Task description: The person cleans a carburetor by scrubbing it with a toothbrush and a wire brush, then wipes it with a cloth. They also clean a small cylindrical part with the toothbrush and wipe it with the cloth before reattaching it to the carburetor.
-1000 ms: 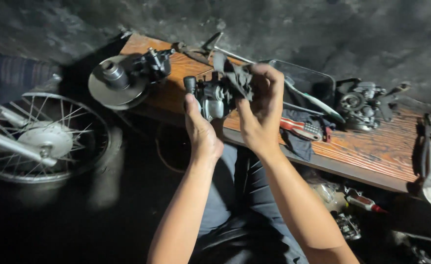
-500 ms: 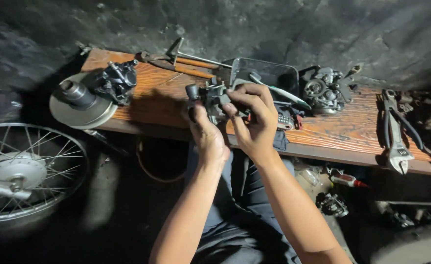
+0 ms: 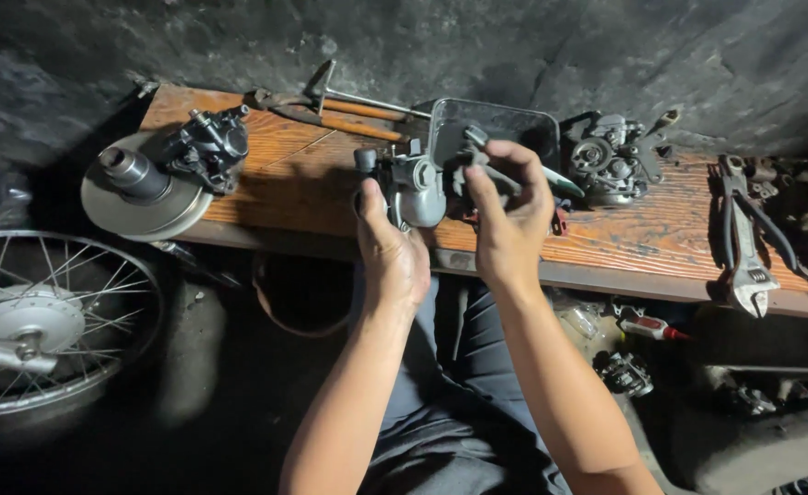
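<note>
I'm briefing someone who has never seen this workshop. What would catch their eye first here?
Both hands, left hand and right hand, hold a grey metal part up at centre, over a wooden bench. A brake disc sits on the bench's left end, and a spoked wheel stands below it.

Two hands: left (image 3: 393, 261) and right (image 3: 509, 225). One carburetor (image 3: 420, 188) held, another carburetor (image 3: 606, 165) lying on the one counter (image 3: 312, 179). One tray (image 3: 496, 124), one hammer (image 3: 349, 96), one wrench (image 3: 743, 238), one disc (image 3: 143, 197), one wheel (image 3: 46, 321).
</note>
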